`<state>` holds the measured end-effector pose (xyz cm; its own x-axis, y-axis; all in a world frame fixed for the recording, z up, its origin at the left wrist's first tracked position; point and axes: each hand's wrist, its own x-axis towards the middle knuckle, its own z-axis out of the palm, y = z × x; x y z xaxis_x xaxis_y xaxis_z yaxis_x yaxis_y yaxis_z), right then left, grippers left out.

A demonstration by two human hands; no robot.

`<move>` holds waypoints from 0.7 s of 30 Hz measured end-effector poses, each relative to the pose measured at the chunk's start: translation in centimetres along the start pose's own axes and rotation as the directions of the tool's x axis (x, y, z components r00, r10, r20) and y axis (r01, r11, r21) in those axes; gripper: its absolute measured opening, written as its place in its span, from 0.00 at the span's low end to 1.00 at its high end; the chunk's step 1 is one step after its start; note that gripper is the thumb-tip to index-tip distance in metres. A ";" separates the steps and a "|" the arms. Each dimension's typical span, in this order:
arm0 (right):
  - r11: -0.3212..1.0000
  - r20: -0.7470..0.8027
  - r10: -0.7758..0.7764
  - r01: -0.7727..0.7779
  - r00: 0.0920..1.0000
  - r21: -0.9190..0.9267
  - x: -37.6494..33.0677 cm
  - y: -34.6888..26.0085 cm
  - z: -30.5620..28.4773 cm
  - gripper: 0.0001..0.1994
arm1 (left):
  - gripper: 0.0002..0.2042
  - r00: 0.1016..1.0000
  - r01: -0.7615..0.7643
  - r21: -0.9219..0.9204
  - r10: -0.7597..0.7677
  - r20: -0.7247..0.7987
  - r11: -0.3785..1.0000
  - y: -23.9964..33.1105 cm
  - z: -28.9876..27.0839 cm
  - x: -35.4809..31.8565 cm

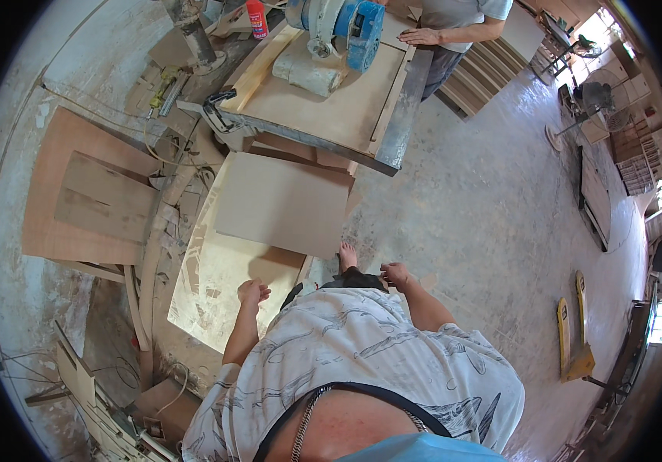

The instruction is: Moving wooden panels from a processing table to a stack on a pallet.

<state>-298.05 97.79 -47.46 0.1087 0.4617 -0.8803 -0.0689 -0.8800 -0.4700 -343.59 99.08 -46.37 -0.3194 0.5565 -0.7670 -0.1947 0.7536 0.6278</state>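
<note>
My left hand (254, 291) hangs over a pale yellowish board (227, 289) with its fingers loosely bent and nothing in them. Out to my right side, over the concrete floor, my right hand (396, 274) is also free, its fingers half curled and a little apart. A grey-brown flat panel (285, 202) lies on the far part of the yellowish board, beyond my left hand. Neither hand touches the panel.
Ahead stands a worktable (377, 146) carrying a blue machine motor (358, 35) and a red bottle (256, 18). A co-worker's hand (421, 36) rests at its far edge. Boards (104, 192) lean at left; a yellow pallet jack (573, 339) and a fan (597, 96) stand at right.
</note>
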 end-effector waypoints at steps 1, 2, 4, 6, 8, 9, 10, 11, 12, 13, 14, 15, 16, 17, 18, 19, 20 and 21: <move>1.000 -0.009 0.007 -0.006 1.000 0.009 -0.1 0.2 -0.1 0.11 | 0.09 1.000 -0.004 0.019 0.003 0.024 1.000 0.1 0.2 -0.2; 1.000 -0.010 0.008 -0.007 1.000 0.010 0.0 0.7 -0.3 0.11 | 0.09 1.000 -0.003 0.020 0.002 0.025 1.000 -0.2 0.2 -0.1; 0.999 -0.014 0.010 -0.009 1.000 0.046 0.6 1.8 -0.8 0.12 | 0.13 0.996 0.047 0.041 -0.050 0.071 0.998 -2.3 -0.6 0.7; 0.999 -0.008 0.014 -0.013 1.000 0.049 1.1 3.0 -1.2 0.12 | 0.13 0.991 0.101 0.089 -0.108 0.073 0.991 -3.7 -1.1 0.5; 0.999 -0.006 0.014 -0.014 1.000 0.047 1.5 3.8 -1.5 0.13 | 0.11 0.982 0.164 0.155 -0.177 0.070 0.974 -4.8 -1.4 -0.1; 1.000 -0.017 0.012 -0.011 1.000 0.026 1.5 3.9 -1.4 0.13 | 0.11 0.982 0.164 0.149 -0.175 0.065 0.975 -6.0 -2.2 0.3; 1.000 -0.028 0.008 -0.008 1.000 0.005 1.5 3.9 -1.2 0.14 | 0.11 0.978 0.184 0.133 -0.195 0.074 0.974 -7.1 -3.1 0.7; 1.000 -0.029 0.007 -0.007 1.000 0.003 1.5 4.1 -1.2 0.14 | 0.10 0.972 0.205 0.120 -0.216 0.089 0.971 -7.3 -3.2 0.7; 0.999 -0.043 -0.003 0.001 0.999 -0.054 1.6 4.2 -1.2 0.14 | 0.10 0.972 0.204 0.118 -0.215 0.090 0.972 -7.4 -3.2 0.8; 0.994 -0.056 -0.015 0.008 0.998 -0.112 1.7 4.3 -1.2 0.15 | 0.10 0.972 0.203 0.119 -0.215 0.094 0.972 -7.5 -3.3 0.8; 0.993 -0.055 -0.016 0.010 0.998 -0.115 1.8 4.2 -1.1 0.15 | 0.10 0.972 0.203 0.119 -0.215 0.097 0.972 -7.3 -3.3 0.6; 0.995 -0.036 -0.013 0.009 0.999 -0.099 1.7 4.1 -1.0 0.15 | 0.10 0.972 0.203 0.114 -0.215 0.098 0.972 -6.9 -3.2 0.3; 0.997 -0.018 -0.009 0.008 1.000 -0.083 1.6 3.9 -0.9 0.15 | 0.10 0.972 0.202 0.116 -0.213 0.100 0.973 -6.4 -3.0 0.2; 0.996 -0.015 -0.011 0.009 1.000 -0.087 1.3 3.5 -0.5 0.15 | 0.10 0.972 0.200 0.118 -0.212 0.098 0.973 -6.2 -3.1 0.4; 0.998 -0.016 0.002 -0.003 1.000 -0.059 1.0 3.1 -0.2 0.14 | 0.10 0.973 0.200 0.113 -0.211 0.096 0.973 -6.1 -3.1 0.5; 0.999 -0.016 0.016 -0.016 1.000 -0.030 0.6 2.6 0.1 0.13 | 0.10 0.975 0.181 0.114 -0.193 0.106 0.977 -5.9 -3.1 0.6; 0.999 -0.016 0.015 -0.016 1.000 -0.032 0.4 2.2 0.1 0.13 | 0.10 0.977 0.163 0.117 -0.177 0.119 0.980 -5.5 -3.0 0.6; 0.999 0.003 0.010 -0.010 1.000 -0.038 0.1 1.8 0.2 0.12 | 0.10 0.977 0.163 0.115 -0.177 0.118 0.980 -5.3 -2.9 0.5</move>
<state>-298.40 96.29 -48.35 0.1054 0.4532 -0.8852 -0.0325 -0.8881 -0.4586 -345.42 94.39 -49.73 -0.1679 0.4520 -0.8761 -0.1365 0.8694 0.4748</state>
